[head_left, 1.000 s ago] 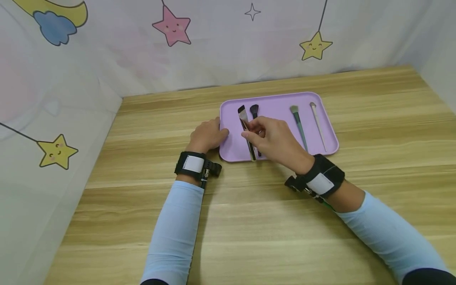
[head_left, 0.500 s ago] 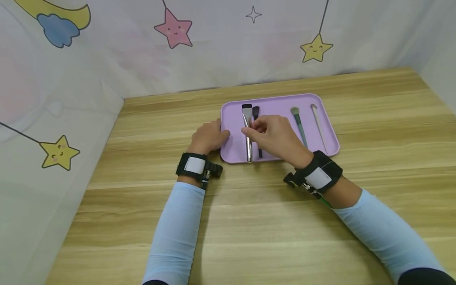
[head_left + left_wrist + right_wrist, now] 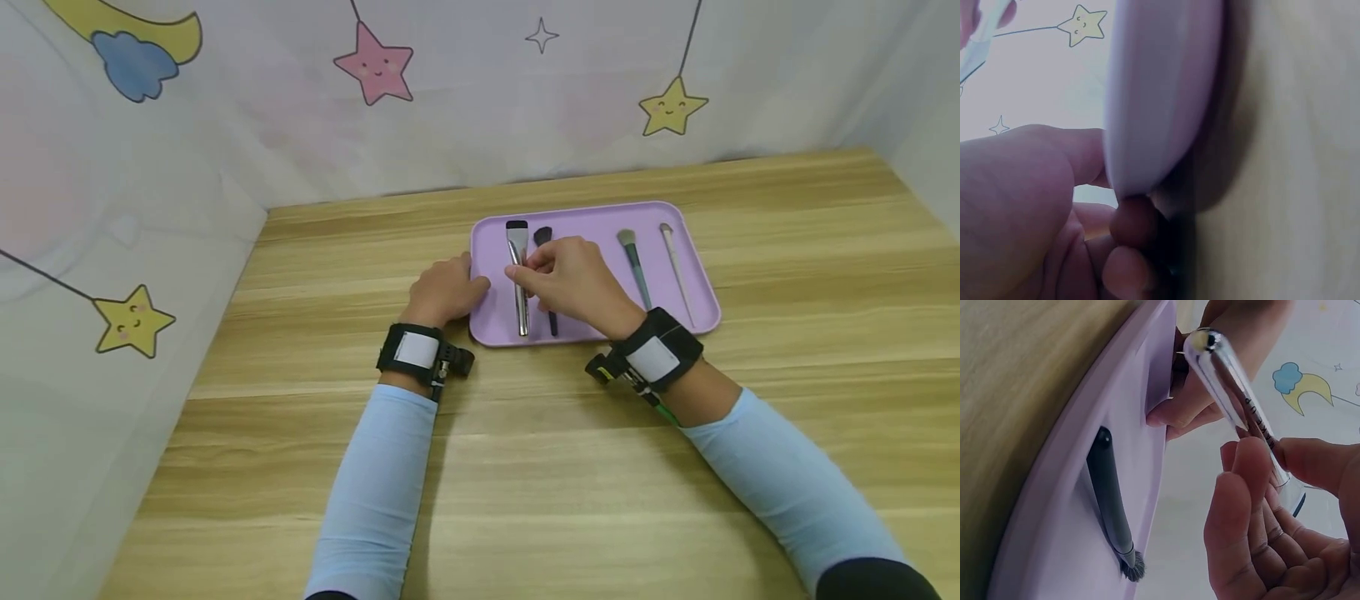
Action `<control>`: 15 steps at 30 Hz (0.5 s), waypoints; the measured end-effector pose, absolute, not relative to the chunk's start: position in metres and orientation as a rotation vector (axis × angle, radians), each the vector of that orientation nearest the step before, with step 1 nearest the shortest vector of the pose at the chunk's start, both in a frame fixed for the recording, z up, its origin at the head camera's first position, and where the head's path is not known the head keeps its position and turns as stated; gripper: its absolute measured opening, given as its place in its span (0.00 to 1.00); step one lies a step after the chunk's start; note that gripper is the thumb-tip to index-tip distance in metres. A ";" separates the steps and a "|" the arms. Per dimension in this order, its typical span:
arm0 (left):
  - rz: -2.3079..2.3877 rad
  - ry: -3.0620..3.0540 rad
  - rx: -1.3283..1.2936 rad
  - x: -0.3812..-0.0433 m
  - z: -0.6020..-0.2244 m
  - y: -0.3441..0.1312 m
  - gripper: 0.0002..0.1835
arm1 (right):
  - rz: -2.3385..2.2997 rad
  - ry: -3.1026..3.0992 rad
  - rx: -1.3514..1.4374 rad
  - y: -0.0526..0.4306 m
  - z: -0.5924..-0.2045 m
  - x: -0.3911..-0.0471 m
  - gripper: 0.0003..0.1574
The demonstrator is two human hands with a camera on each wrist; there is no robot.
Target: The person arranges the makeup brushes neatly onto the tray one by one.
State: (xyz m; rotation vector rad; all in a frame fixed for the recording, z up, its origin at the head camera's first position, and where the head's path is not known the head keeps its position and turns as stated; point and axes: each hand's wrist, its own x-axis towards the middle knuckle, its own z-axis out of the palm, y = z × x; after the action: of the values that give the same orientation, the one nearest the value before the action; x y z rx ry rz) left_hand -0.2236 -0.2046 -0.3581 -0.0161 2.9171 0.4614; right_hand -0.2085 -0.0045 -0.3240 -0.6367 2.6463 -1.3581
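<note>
My left hand grips the left rim of a light purple tray, thumb over the edge and fingers beneath, as the left wrist view shows. Between thumb and fingertips, my right hand pinches the shiny silver handle of a flat makeup brush. The right wrist view shows this silver brush held above the tray, with dark lettering on its handle. Beneath the right hand lies a black makeup brush, its middle hidden in the head view.
Farther right in the tray lie a green-handled brush and a slim white brush. The tray sits on a wood-grain table, with a star-printed curtain behind it.
The silver brush has turned from a slant to nearly straight, its flat head now facing the camera. My right hand has shifted slightly left over the tray. The left hand keeps its hold.
</note>
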 end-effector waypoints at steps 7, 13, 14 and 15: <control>0.464 2.915 -0.022 -0.223 -0.358 -0.204 0.31 | -1.320 2.638 -0.577 -0.008 -0.328 -0.214 0.19; 0.451 2.914 -0.025 -0.224 -0.358 -0.204 0.31 | -1.296 2.608 -0.512 -0.014 -0.332 -0.218 0.18; 0.448 2.914 -0.027 -0.224 -0.358 -0.204 0.31 | -1.286 2.616 -0.503 -0.015 -0.332 -0.219 0.18; 0.448 2.914 -0.027 -0.224 -0.358 -0.204 0.32 | -1.277 2.624 -0.496 -0.016 -0.332 -0.219 0.18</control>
State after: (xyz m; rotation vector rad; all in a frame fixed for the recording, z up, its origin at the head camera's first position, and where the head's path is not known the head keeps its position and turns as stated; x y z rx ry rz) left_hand -0.2238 -0.2043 -0.3585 -0.0273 2.9142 0.4478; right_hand -0.2194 -0.0161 -0.3324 -0.4958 2.6240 -1.2765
